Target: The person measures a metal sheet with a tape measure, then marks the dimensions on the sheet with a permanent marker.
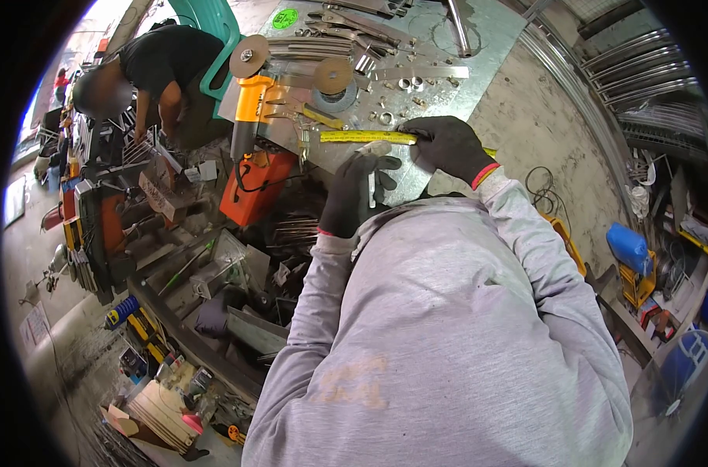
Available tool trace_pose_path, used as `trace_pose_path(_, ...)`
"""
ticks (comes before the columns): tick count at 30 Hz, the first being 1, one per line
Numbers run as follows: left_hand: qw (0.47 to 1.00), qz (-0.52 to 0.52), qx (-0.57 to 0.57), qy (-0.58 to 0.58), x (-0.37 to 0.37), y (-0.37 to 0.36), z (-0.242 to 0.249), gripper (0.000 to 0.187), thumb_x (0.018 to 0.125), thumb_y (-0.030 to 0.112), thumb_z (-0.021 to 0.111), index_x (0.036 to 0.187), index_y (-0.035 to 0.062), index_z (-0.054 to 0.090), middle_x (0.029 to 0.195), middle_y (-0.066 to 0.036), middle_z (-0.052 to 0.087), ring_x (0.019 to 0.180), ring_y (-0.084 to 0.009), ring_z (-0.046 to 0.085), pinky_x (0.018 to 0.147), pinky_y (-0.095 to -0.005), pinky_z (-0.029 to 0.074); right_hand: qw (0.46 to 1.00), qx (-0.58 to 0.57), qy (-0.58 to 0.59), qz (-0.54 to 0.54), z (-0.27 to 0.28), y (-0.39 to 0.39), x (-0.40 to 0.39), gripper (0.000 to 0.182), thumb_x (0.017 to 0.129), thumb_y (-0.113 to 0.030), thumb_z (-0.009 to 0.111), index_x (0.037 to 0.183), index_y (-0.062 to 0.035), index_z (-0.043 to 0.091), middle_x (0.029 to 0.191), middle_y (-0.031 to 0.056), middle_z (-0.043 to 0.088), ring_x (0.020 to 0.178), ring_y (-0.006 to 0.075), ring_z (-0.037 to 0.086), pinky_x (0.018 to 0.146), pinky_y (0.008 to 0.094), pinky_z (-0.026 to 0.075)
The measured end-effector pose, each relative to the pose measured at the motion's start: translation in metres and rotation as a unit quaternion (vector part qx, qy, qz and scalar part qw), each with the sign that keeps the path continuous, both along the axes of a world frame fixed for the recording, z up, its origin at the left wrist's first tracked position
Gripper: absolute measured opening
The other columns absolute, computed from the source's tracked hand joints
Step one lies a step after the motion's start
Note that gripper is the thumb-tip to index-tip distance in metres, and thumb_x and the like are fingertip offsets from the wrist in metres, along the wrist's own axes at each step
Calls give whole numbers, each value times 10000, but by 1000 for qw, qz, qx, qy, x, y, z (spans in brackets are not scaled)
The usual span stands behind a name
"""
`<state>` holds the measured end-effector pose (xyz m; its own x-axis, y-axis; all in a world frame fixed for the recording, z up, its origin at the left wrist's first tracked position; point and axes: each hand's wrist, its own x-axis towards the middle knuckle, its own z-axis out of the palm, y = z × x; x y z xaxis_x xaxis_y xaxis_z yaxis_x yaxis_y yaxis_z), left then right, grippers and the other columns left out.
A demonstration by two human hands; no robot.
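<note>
My right hand (451,148), in a dark glove with a red cuff, is closed on a yellow tape measure (367,137). Its blade stretches left over the metal tabletop, and a bit of yellow shows past the wrist. My left hand (350,193), gloved the same way, sits just below the blade with fingers curled around a slim white stick (372,189), perhaps a marker. Close to the blade's left end lie a yellow-handled tool (323,116) and a grey abrasive disc (335,96). Several metal rings (386,118) are scattered just above the tape.
An orange angle grinder (252,101) stands at the table's left edge, above a red-orange box (256,187). Metal strips and tools (323,47) cover the far side. A crouching person (171,70) works at left. Metal tubes (642,66) are stacked at right.
</note>
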<state>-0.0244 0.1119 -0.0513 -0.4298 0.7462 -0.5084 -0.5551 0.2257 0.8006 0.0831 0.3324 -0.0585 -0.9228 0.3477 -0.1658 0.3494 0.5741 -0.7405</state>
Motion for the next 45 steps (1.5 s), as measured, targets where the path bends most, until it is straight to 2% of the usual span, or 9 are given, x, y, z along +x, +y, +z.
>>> trace_pose_path(10,987,62,-67,131,14,-21,30,492,1044,89,529,1530,17,519,1226,-133,757,919,-193,748,737,-275,573,1000,10,-23,2,6,-2,-3,411,863,-251,699,1253,-161,789,1011,128,793,865,300,750,818,388,582)
trace_pose_path(19,966,152,180,-110,3,-15,28,543,980,43,599,1506,-48,500,1339,-220,691,1141,-341,739,971,-448,615,1000,7,-8,-8,5,-4,-3,335,917,-249,647,1211,-187,795,1047,135,788,943,357,740,860,465,586)
trace_pose_path(21,975,38,174,135,2,-14,25,527,994,55,592,1501,-49,493,1368,-236,665,1239,-382,696,1054,-495,587,1000,11,-10,-2,4,-4,-3,340,922,-257,642,1216,-189,798,1064,132,789,955,352,740,868,462,587)
trace_pose_path(22,975,35,174,135,4,-11,25,527,994,55,592,1501,-49,493,1368,-236,665,1239,-382,696,1054,-495,587,1000,11,-10,-4,5,-4,-3,340,922,-257,642,1216,-189,798,1064,132,789,955,352,740,868,462,587)
trace_pose_path(24,984,115,133,-19,9,-2,25,324,1061,144,622,1301,-71,655,1288,-237,698,1106,-362,740,967,-471,619,1000,15,-19,-7,6,-5,-2,343,927,-265,634,1219,-197,801,1080,122,792,975,349,739,885,458,586)
trace_pose_path(28,983,29,182,-17,-5,-7,-5,257,1052,110,633,1229,-71,676,1167,-193,744,1014,-280,755,945,-418,614,1000,18,-20,-11,7,-7,-1,340,935,-263,623,1216,-203,803,1085,121,792,989,355,737,897,461,585)
trace_pose_path(33,986,28,1,167,-7,4,-12,216,1039,79,616,1197,-47,692,1069,-106,767,899,-173,736,814,-332,596,999,33,5,-9,1,-4,-3,336,933,-261,627,1215,-206,802,1080,126,791,1003,361,737,902,466,586)
trace_pose_path(36,970,69,74,219,-3,26,-3,167,1005,100,682,1118,1,754,858,-12,743,713,-57,638,608,-230,488,999,48,11,-6,3,-5,-2,332,930,-258,632,1214,-211,799,1080,123,791,1007,356,738,903,465,588)
trace_pose_path(45,975,38,-17,217,-1,35,8,157,950,77,753,1102,41,771,831,23,717,663,-34,607,566,-230,473,999,42,14,-6,8,-6,-1,310,943,-225,666,1212,-170,808,1044,134,795,932,334,752,857,420,592)
